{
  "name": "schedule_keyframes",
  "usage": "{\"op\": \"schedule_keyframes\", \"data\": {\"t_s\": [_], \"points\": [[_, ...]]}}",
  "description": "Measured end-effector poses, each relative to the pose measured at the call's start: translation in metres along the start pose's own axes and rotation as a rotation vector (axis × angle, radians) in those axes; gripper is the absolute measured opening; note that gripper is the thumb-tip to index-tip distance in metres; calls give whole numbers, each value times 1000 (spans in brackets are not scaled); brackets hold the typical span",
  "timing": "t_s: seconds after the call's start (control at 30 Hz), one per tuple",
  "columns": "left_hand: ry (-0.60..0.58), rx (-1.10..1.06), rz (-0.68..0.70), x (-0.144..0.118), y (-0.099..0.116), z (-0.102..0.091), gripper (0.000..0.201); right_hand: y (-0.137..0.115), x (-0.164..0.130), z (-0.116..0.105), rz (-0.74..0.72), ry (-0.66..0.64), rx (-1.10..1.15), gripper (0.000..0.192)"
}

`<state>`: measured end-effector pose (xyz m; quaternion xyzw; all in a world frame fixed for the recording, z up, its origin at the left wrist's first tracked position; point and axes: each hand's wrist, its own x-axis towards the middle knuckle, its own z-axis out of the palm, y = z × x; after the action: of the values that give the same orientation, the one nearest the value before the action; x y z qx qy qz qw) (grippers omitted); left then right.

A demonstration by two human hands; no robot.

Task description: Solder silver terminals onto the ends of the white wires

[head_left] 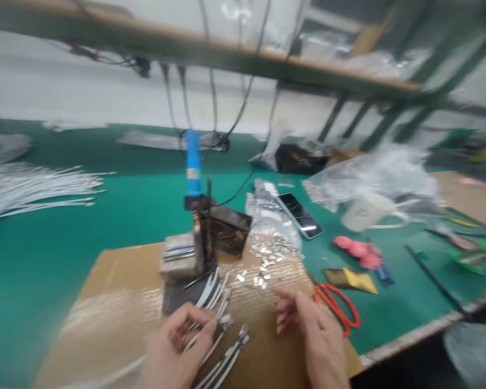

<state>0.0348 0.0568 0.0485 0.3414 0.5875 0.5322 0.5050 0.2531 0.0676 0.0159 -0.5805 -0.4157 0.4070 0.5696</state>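
Observation:
The frame is blurred by motion. My left hand point(178, 346) pinches a bundle of thin white cables point(213, 302) that fan out over a cardboard sheet point(105, 302). My right hand point(311, 335) hovers with fingers curled and apart above the cardboard, just below a scatter of small silver metal clips point(263, 259), holding nothing that I can see. Behind the cables stands a small press tool with a blue handle point(193, 167) on a dark base point(210, 232).
A green mat point(137, 200) covers the bench. Orange-handled scissors point(338, 305) lie right of my right hand. A phone point(299, 215), crumpled plastic bags point(372, 178), pink items point(358, 251) and a large sheaf of white cables point(32, 186) lie around. A shelf runs overhead.

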Motion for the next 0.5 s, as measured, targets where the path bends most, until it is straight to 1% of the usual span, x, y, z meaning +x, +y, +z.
{"op": "schedule_keyframes", "data": {"t_s": [0.07, 0.1, 0.17, 0.27, 0.3, 0.37, 0.47, 0.5], "points": [[44, 12, 3, -2, 13, -1, 27, -3, -3, -2, -1, -59, -13, 48], [75, 18, 0, -2, 18, -1, 24, -5, -3, -2, -6, -99, -28, 46], [125, 19, 2, -3, 24, -2, 19, -11, -5, 2, -21, -184, -68, 43], [167, 16, 4, -5, 29, -3, 16, -25, -7, 17, -51, -299, -120, 40], [174, 12, 2, -6, 30, -3, 15, -30, -8, 23, -84, -302, -147, 37], [180, 5, -3, -7, 32, -4, 13, -37, -7, 34, -152, -375, -188, 32], [128, 34, 13, -6, 33, -6, 11, -42, -4, 46, -215, -417, -277, 25], [106, 52, 22, -6, 32, -7, 11, -43, -3, 48, -227, -412, -319, 27]]}}
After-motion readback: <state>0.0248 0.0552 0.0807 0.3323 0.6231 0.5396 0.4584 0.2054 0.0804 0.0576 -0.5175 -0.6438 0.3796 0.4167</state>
